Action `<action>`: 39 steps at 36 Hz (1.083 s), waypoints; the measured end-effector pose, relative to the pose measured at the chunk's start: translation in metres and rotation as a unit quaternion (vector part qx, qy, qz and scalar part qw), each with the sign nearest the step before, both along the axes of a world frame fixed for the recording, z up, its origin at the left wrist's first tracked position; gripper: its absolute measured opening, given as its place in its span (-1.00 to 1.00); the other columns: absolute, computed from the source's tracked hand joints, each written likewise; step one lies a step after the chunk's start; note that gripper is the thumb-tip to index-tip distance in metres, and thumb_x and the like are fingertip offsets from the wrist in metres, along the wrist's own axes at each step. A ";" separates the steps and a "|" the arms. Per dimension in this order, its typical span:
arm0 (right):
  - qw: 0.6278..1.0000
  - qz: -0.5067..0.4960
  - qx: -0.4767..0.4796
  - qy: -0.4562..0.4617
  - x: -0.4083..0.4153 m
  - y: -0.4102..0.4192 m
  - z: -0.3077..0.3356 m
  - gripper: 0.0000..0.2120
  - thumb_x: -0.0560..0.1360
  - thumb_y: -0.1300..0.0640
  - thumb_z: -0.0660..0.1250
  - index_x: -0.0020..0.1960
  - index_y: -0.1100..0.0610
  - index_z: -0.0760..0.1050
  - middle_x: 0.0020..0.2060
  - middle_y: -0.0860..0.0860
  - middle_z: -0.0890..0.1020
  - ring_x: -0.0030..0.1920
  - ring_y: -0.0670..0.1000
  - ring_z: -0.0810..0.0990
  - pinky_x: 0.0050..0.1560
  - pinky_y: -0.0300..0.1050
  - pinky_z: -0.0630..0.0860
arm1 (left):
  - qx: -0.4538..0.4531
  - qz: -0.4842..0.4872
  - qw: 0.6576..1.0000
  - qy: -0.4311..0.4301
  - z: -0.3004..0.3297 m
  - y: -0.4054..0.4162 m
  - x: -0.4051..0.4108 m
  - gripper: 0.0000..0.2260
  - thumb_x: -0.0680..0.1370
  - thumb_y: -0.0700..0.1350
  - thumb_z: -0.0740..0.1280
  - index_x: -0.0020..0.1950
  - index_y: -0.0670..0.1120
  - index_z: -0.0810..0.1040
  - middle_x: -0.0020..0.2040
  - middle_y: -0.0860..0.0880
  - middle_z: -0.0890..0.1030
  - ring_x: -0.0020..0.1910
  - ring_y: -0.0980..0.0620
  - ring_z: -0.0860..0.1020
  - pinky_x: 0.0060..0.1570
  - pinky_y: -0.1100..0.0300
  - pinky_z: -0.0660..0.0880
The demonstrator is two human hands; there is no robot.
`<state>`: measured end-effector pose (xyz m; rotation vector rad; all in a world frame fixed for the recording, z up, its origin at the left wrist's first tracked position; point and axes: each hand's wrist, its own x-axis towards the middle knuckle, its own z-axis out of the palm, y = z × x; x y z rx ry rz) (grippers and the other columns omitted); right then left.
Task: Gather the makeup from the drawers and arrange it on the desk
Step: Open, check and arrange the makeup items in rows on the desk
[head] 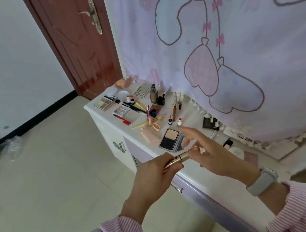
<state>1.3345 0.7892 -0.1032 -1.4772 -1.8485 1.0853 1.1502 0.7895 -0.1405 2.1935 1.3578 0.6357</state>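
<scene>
The gold tube (177, 160) is up in the air, just off the near edge of the table (195, 173), not down on it yet. The left hand (153, 173) has its grip wrapped round the lower end, fingers curled over the barrel. The right hand (208, 152) meets the tube's far tip, thumb and a lower finger seeming to nip it while the other fingers fan out straight toward twelve o'clock. Whether that is a firm pinch or only a touch, I can't quite tell.

It looks like a hand-over, or a twist of the cap. To do it well, the left should keep hold until the right has truly closed on the tube, for there is only floor beneath.

Just beyond the fingertips, at twelve o'clock, lies an open powder compact (171, 139), a beige pouch (149, 135) beside it at eleven. Further off at eleven the table is crowded: eyeshadow palettes (104, 103), pencils, small bottles (170, 121). At one o'clock sits a black case (210, 123). The barest patch is near the right wrist, at four o'clock; I'd set the tube there, lying flat so it can't roll into the compact. The drawer front (205, 197) below shows shut.
</scene>
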 end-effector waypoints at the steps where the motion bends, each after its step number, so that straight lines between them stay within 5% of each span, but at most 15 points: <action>1: 1.000 -0.009 -0.024 -0.014 0.000 0.001 0.001 -0.73 0.58 0.07 0.15 0.27 -0.10 0.36 -0.10 -0.12 0.52 -0.29 -0.17 0.50 -0.32 -0.43 0.38 | 0.008 0.003 1.000 -0.002 0.001 -0.001 0.001 -0.77 0.51 0.19 0.24 -0.16 0.04 0.43 -0.38 0.13 0.40 -0.39 0.11 0.36 -0.40 0.39 0.22; 4: 0.996 -0.063 -0.049 -0.039 0.001 0.004 -0.006 -0.64 0.58 -0.06 0.11 -0.15 0.17 0.52 -0.47 -0.07 0.54 -0.53 -0.12 0.41 -0.41 -0.30 0.37 | 0.034 0.015 0.999 -0.003 0.002 -0.002 0.008 -0.58 0.43 0.30 0.13 -0.07 0.00 0.54 -0.29 0.17 0.43 -0.30 0.10 0.41 -0.37 0.41 0.20; 6: 0.996 -0.082 0.004 -0.024 0.003 0.003 -0.008 -0.70 0.59 0.05 0.13 -0.26 0.09 0.48 -0.53 -0.15 0.50 -0.52 -0.15 0.37 -0.39 -0.33 0.31 | 0.023 0.021 0.999 -0.011 0.006 -0.001 0.015 -0.63 0.45 0.26 0.19 -0.06 0.00 0.55 -0.32 0.19 0.41 -0.32 0.13 0.41 -0.37 0.40 0.19; 8: 0.997 -0.060 0.050 0.003 0.011 0.003 -0.006 -0.82 0.60 0.13 0.12 -0.12 -0.02 0.45 -0.45 -0.24 0.52 -0.48 -0.19 0.39 -0.38 -0.37 0.29 | -0.004 0.027 0.999 -0.034 0.009 0.001 0.023 -0.78 0.50 0.15 0.29 -0.10 0.01 0.53 -0.39 0.16 0.39 -0.38 0.17 0.39 -0.38 0.38 0.21; 10: 0.997 -0.026 0.063 0.029 0.023 0.006 -0.005 -0.87 0.59 0.11 0.13 0.05 -0.07 0.41 -0.32 -0.13 0.50 -0.41 -0.19 0.40 -0.32 -0.39 0.32 | -0.023 0.035 0.998 -0.049 0.011 0.004 0.030 -0.83 0.52 0.11 0.29 -0.17 0.04 0.49 -0.42 0.13 0.39 -0.39 0.16 0.37 -0.38 0.31 0.23; 14: 0.995 0.026 0.041 0.086 0.045 0.013 -0.005 -0.64 0.47 0.09 0.21 0.25 -0.12 0.36 -0.12 -0.05 0.44 -0.24 -0.14 0.43 -0.30 -0.33 0.38 | -0.016 0.067 0.996 -0.058 0.013 0.009 0.045 -0.75 0.45 0.20 0.26 -0.12 0.05 0.55 -0.32 0.13 0.46 -0.33 0.15 0.41 -0.30 0.25 0.34; 17: 0.997 0.004 -0.032 0.074 0.049 0.021 0.006 -0.79 0.56 -0.01 0.20 0.15 0.00 0.47 -0.28 -0.10 0.54 -0.41 -0.21 0.47 -0.39 -0.40 0.35 | 0.017 0.087 0.994 -0.063 0.013 0.011 0.057 -0.60 0.39 0.29 0.15 -0.08 0.04 0.58 -0.27 0.14 0.46 -0.28 0.15 0.42 -0.30 0.26 0.36; 20: 0.999 -0.040 0.015 0.008 0.058 0.031 0.000 -0.68 0.57 -0.02 0.14 -0.09 0.18 0.55 -0.53 -0.06 0.45 -0.53 -0.14 0.37 -0.40 -0.24 0.34 | 0.047 0.100 0.992 -0.053 0.010 0.012 0.071 -0.61 0.40 0.26 0.15 -0.08 0.03 0.60 -0.27 0.20 0.42 -0.26 0.17 0.41 -0.35 0.31 0.33; 22: 0.999 -0.010 0.034 0.020 0.068 0.033 0.001 -0.83 0.57 0.07 0.19 0.00 0.04 0.55 -0.44 -0.09 0.45 -0.44 -0.11 0.37 -0.34 -0.20 0.36 | 0.041 0.122 0.990 -0.064 0.007 0.013 0.079 -0.62 0.39 0.25 0.16 -0.08 0.03 0.60 -0.24 0.19 0.44 -0.26 0.14 0.45 -0.34 0.25 0.40; 26: 0.994 0.088 -0.039 0.049 0.096 0.041 0.000 -0.69 0.55 0.10 0.24 0.25 -0.16 0.37 -0.06 -0.15 0.53 -0.24 -0.04 0.48 -0.16 -0.26 0.45 | 0.052 0.166 0.982 -0.079 0.002 0.013 0.096 -0.66 0.40 0.19 0.21 -0.08 0.01 0.63 -0.20 0.13 0.54 -0.29 0.10 0.52 -0.30 0.07 0.52; 28: 0.995 0.073 -0.053 0.040 0.100 0.044 -0.003 -0.82 0.56 -0.01 0.18 0.14 -0.10 0.45 -0.16 -0.11 0.59 -0.37 -0.09 0.47 -0.27 -0.26 0.42 | 0.053 0.180 0.979 -0.081 -0.002 0.013 0.104 -0.67 0.40 0.18 0.22 -0.07 0.01 0.63 -0.18 0.12 0.55 -0.27 0.07 0.54 -0.28 0.05 0.53; 31: 0.997 0.071 -0.033 0.006 0.103 0.049 -0.016 -0.75 0.57 -0.01 0.15 -0.11 0.10 0.52 -0.45 -0.01 0.54 -0.53 -0.16 0.37 -0.39 -0.30 0.30 | 0.043 0.193 0.977 -0.075 -0.010 0.011 0.116 -0.69 0.40 0.16 0.23 -0.07 0.01 0.63 -0.18 0.12 0.55 -0.26 0.06 0.54 -0.28 0.05 0.53; 35: 0.992 0.119 -0.037 0.026 0.115 0.053 -0.032 -0.86 0.53 0.12 0.25 -0.13 -0.10 0.49 -0.29 0.05 0.57 -0.33 0.03 0.49 -0.30 -0.10 0.41 | 0.049 0.203 0.977 -0.031 -0.027 0.005 0.122 -0.76 0.39 0.13 0.26 -0.12 0.04 0.62 -0.23 0.14 0.52 -0.28 0.15 0.48 -0.17 0.20 0.40; 39: 0.990 0.137 -0.032 0.008 0.124 0.054 -0.049 -0.81 0.51 0.19 0.28 -0.03 -0.12 0.47 -0.18 -0.13 0.58 -0.19 -0.02 0.50 -0.19 -0.25 0.46 | 0.000 0.212 0.976 -0.055 -0.044 0.004 0.121 -0.82 0.39 0.13 0.31 -0.13 0.07 0.60 -0.25 0.19 0.49 -0.31 0.19 0.47 -0.14 0.16 0.45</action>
